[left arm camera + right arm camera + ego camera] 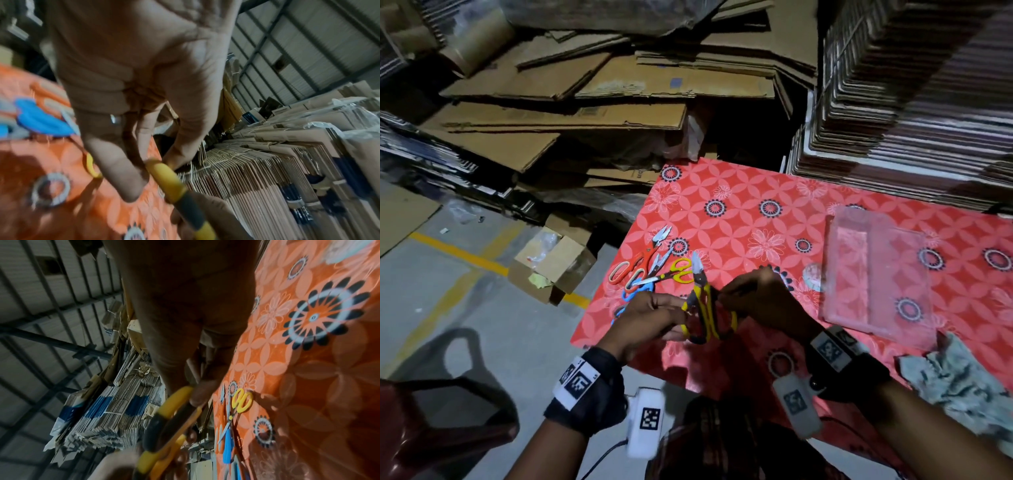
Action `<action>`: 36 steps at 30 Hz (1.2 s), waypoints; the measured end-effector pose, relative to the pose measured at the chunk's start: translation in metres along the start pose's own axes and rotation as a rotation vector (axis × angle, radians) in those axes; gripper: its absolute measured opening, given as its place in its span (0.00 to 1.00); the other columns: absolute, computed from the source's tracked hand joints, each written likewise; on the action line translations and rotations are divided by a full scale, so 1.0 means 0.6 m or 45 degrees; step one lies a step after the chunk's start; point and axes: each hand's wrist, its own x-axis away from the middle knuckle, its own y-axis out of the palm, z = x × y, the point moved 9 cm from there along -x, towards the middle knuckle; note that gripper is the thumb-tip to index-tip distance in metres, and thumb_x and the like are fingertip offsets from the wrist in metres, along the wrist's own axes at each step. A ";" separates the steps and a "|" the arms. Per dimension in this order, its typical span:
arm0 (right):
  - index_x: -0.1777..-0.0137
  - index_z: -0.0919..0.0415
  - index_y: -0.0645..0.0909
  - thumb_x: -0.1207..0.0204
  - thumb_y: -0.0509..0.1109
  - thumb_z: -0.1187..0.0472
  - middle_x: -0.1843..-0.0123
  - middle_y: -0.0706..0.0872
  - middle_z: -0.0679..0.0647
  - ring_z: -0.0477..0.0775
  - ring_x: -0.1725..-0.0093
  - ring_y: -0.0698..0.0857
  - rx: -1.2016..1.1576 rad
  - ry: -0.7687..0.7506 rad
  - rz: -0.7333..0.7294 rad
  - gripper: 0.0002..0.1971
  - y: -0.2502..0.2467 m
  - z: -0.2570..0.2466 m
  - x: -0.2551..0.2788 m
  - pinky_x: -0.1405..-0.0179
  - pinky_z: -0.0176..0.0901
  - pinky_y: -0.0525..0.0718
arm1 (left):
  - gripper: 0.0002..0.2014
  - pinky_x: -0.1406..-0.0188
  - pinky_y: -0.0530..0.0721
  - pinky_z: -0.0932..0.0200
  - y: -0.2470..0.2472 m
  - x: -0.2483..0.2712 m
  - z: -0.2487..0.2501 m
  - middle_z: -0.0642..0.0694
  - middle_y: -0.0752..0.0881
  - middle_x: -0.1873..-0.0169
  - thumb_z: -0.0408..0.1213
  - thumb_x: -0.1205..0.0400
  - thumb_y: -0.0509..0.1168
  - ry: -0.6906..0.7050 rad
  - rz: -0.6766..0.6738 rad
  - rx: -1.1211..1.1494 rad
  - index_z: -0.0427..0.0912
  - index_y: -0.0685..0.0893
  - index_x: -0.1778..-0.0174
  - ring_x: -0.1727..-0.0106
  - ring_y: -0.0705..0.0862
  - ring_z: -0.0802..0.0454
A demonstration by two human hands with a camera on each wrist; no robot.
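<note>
Left wrist: cutter, blades hidden.

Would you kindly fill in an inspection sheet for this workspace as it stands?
Surface: red floral cloth, lying flat.
Job's things: yellow-black cutters, held over the cloth's near edge.
Clutter: orange scissors, yellow scissors and blue scissors heaped at left; clear pouch and crumpled rag at right.
Hands: left hand pinches one cutter handle; right hand grips the cutters.
Cables: black cable beneath the left wrist.
Surroundings: flattened cardboard stacks, open box on the floor, red chair.
</note>
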 end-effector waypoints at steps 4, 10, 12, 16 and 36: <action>0.66 0.55 0.91 0.28 0.82 0.68 0.72 0.88 0.45 0.42 0.72 0.84 -0.080 -0.061 0.219 0.09 -0.046 0.005 0.011 0.68 0.41 0.81 | 0.08 0.75 0.78 0.69 0.053 -0.034 0.036 0.48 0.89 0.69 0.24 0.13 0.67 0.190 -0.005 0.087 0.32 0.91 0.43 0.73 0.83 0.60; 0.60 0.55 0.93 0.31 0.84 0.57 0.70 0.86 0.55 0.46 0.69 0.81 -0.141 -0.076 0.439 0.05 -0.125 0.018 -0.003 0.68 0.42 0.79 | 0.11 0.72 0.81 0.65 0.107 -0.095 0.096 0.42 0.91 0.64 0.23 0.13 0.67 0.399 0.006 0.147 0.34 0.91 0.38 0.66 0.84 0.50; 0.61 0.51 0.92 0.32 0.83 0.53 0.69 0.86 0.52 0.45 0.69 0.80 -0.102 -0.069 0.488 0.05 -0.148 0.028 -0.014 0.66 0.43 0.79 | 0.12 0.59 0.87 0.53 0.120 -0.115 0.116 0.42 0.93 0.59 0.25 0.14 0.69 0.487 -0.006 0.092 0.42 0.93 0.41 0.59 0.86 0.48; 0.56 0.57 0.93 0.26 0.83 0.59 0.70 0.84 0.47 0.40 0.71 0.77 0.009 -0.087 0.512 0.03 -0.187 0.031 -0.023 0.68 0.38 0.78 | 0.11 0.58 0.88 0.46 0.135 -0.148 0.141 0.39 0.92 0.62 0.23 0.17 0.72 0.586 -0.031 0.068 0.41 0.95 0.45 0.62 0.86 0.47; 0.60 0.64 0.91 0.25 0.79 0.65 0.73 0.79 0.54 0.43 0.72 0.73 0.517 -0.366 0.351 0.04 -0.181 0.050 0.038 0.69 0.50 0.78 | 0.15 0.65 0.91 0.51 0.204 -0.155 0.098 0.37 0.94 0.61 0.34 0.25 0.76 1.082 -0.264 -0.191 0.53 0.97 0.45 0.70 0.86 0.47</action>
